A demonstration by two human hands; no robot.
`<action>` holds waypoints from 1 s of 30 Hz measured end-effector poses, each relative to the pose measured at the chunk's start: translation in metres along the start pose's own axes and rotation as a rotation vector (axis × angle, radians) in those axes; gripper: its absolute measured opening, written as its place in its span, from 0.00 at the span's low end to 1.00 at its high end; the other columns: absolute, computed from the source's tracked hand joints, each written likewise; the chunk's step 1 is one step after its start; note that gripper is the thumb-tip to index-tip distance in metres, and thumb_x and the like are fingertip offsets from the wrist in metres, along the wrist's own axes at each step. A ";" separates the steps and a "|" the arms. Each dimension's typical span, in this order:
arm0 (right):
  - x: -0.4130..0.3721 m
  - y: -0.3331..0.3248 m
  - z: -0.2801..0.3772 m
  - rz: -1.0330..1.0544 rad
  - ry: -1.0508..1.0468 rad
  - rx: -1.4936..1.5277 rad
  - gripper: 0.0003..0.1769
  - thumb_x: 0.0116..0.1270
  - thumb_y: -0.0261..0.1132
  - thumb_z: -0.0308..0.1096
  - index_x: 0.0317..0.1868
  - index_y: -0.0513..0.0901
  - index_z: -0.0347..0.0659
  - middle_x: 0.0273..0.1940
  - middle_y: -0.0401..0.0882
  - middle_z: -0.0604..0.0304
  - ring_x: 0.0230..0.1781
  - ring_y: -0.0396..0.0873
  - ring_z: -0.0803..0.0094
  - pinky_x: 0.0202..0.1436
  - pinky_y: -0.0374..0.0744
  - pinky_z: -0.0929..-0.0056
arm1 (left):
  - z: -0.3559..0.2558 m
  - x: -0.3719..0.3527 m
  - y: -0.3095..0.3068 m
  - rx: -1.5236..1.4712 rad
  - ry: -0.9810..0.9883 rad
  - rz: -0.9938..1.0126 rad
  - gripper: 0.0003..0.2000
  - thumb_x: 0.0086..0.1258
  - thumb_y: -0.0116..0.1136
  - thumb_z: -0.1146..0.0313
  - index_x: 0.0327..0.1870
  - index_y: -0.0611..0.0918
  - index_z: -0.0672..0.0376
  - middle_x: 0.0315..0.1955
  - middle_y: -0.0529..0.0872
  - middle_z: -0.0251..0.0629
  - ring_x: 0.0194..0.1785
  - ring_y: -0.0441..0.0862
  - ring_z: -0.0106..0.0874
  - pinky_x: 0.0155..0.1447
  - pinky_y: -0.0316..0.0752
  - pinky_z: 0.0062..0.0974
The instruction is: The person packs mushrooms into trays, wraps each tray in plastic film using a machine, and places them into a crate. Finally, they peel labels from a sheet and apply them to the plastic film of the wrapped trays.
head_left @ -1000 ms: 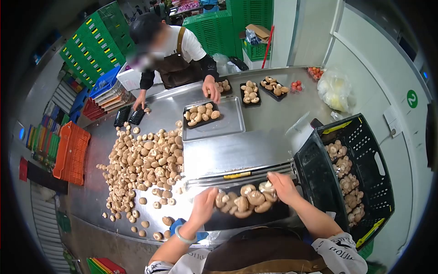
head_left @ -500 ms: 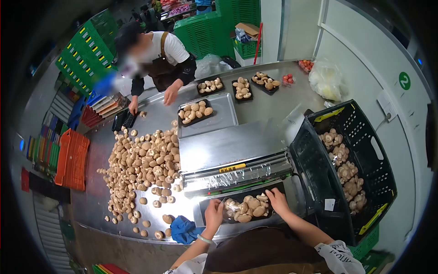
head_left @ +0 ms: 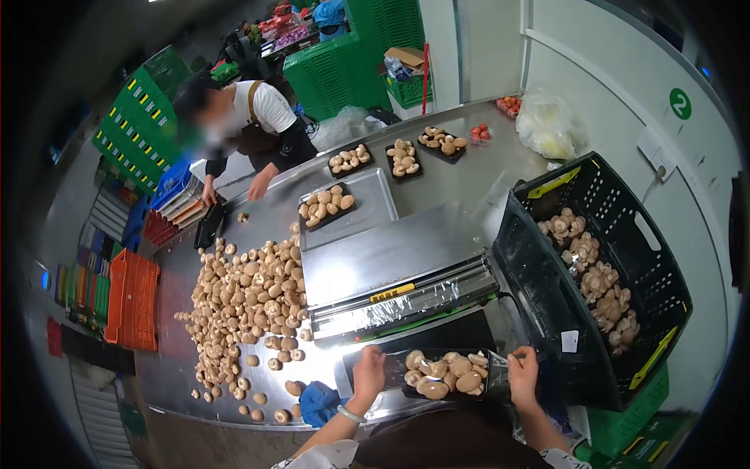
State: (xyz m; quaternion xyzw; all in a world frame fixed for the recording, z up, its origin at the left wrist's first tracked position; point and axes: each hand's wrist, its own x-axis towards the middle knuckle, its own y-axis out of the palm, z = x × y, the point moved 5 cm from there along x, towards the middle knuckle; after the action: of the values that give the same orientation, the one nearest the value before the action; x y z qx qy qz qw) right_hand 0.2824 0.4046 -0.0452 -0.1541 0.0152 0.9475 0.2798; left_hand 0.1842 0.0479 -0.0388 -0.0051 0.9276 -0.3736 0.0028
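Note:
A black tray of mushrooms (head_left: 445, 374) lies near the table's front edge, below the film wrapper (head_left: 402, 301), with clear film around it. At its left end my left hand (head_left: 369, 375) is closed, pinching what looks like the film. My right hand (head_left: 523, 377) is closed at the right end, with clear film stretched between it and the tray. A blue cloth (head_left: 319, 403) lies left of my left hand. The large heap of loose mushrooms (head_left: 250, 293) spreads over the table's left part.
A black crate (head_left: 519, 258) with packed mushrooms stands at the right. Another filled tray (head_left: 326, 205) rests on a metal pan (head_left: 375, 195); more trays lie behind. Across the table, a co-worker (head_left: 262, 125) handles black trays (head_left: 209, 227). An orange crate (head_left: 131, 301) stands at the left.
The mushroom tray has shifted slightly right and nearer to me. My right hand has moved right, away from the tray, and closed. The view has turned a little.

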 end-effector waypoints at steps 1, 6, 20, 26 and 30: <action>0.001 -0.005 -0.021 -0.072 -0.047 -0.033 0.06 0.68 0.59 0.23 0.42 0.71 0.40 0.21 0.65 0.69 0.18 0.61 0.85 0.21 0.60 0.80 | 0.001 0.004 0.015 0.093 0.144 -0.007 0.12 0.64 0.59 0.72 0.48 0.75 0.54 0.33 0.81 0.39 0.29 0.82 0.42 0.33 0.76 0.37; -0.003 0.021 -0.123 -0.324 -0.137 -0.322 0.06 0.71 0.56 0.28 0.46 0.71 0.38 0.32 0.75 0.63 0.33 0.74 0.73 0.42 0.74 0.75 | -0.044 0.021 0.070 0.436 0.619 0.159 0.25 0.59 0.53 0.74 0.62 0.72 0.51 0.34 0.79 0.35 0.28 0.82 0.35 0.31 0.78 0.32; -0.109 0.043 -0.055 0.970 0.675 0.494 0.16 0.66 0.62 0.41 0.49 0.80 0.42 0.46 0.81 0.59 0.46 0.80 0.69 0.55 0.77 0.71 | -0.179 -0.062 0.039 -1.223 0.237 1.117 0.23 0.69 0.59 0.71 0.62 0.66 0.58 0.52 0.72 0.33 0.58 0.69 0.22 0.63 0.63 0.21; -0.024 -0.016 0.142 0.476 -0.070 -0.609 0.13 0.65 0.63 0.40 0.41 0.85 0.40 0.36 0.86 0.55 0.36 0.84 0.73 0.40 0.80 0.73 | -0.256 -0.073 0.015 -1.400 -0.197 1.703 0.27 0.75 0.49 0.66 0.71 0.55 0.60 0.64 0.67 0.45 0.69 0.62 0.32 0.72 0.54 0.31; -0.073 0.014 0.253 0.895 -0.313 -0.610 0.26 0.62 0.69 0.42 0.57 0.75 0.38 0.42 0.83 0.50 0.45 0.83 0.68 0.47 0.78 0.71 | -0.248 -0.067 0.042 -1.281 -0.184 1.668 0.22 0.73 0.51 0.71 0.65 0.62 0.61 0.57 0.72 0.42 0.62 0.69 0.30 0.67 0.61 0.29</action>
State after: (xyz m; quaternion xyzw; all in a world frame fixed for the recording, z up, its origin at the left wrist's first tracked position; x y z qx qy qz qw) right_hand 0.2612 0.3831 0.2171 -0.0640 -0.2373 0.9468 -0.2076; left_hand 0.2490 0.2512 0.1108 0.6053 0.6576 0.3081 0.3260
